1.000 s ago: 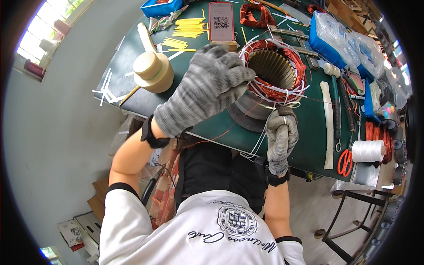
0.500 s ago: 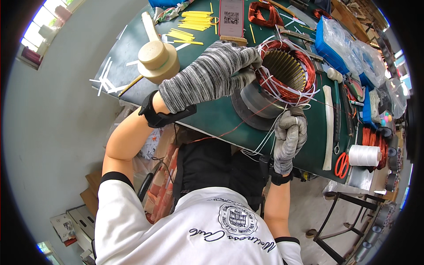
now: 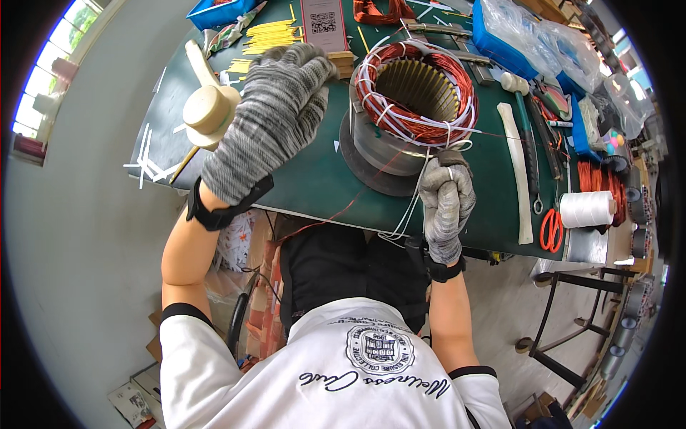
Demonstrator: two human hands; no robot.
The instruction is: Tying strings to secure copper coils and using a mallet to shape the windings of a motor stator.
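A motor stator [image 3: 386, 146] stands on the table before me, a ring of copper windings [image 3: 368, 96] with white lacing round its top. My left hand [image 3: 275, 107], in a grey striped glove, hovers left of the stator, apart from it. Its fingers are loosely bent, tips hidden, and nothing shows in them. At the stator's near right side, my right hand [image 3: 448, 204], in a lighter dirty glove, is closed round white cord [image 3: 409, 214]. A loop of this cord lies by the winding just above that hand, and its loose strands hang toward the table edge.
A cream mallet [image 3: 207, 114] and yellow strips [image 3: 271, 36] lie on the left. A card with a square code [image 3: 323, 28] stands behind on a wooden block [image 3: 341, 64]. To the right are a white-headed hammer [image 3: 525, 121], red scissors [image 3: 551, 230], a thread spool [image 3: 586, 209] and blue bins [image 3: 493, 43].
My left hand has left the winding and moved to the left. My right hand stays closed by the stator's near side. The whole view has shifted, with the table things sitting further left.
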